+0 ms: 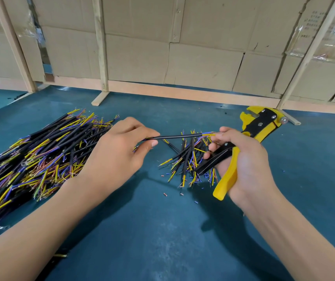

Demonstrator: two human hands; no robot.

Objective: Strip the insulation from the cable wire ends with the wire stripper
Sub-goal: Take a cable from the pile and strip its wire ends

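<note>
Cable (174, 136) is pinched at one end by the left hand (120, 151), above the table (162, 230); its coloured wire ends are touched by the right hand (241, 159), which grips the stripper (243, 142). Judged step: positioning. Next, the wire ends must be fed between the stripper's open jaws.

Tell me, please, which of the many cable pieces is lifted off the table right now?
Only the black cable stretched between both hands: the left hand pinches one end, the right hand, gripping the wire stripper, touches the other. The rest lie in piles.
</note>
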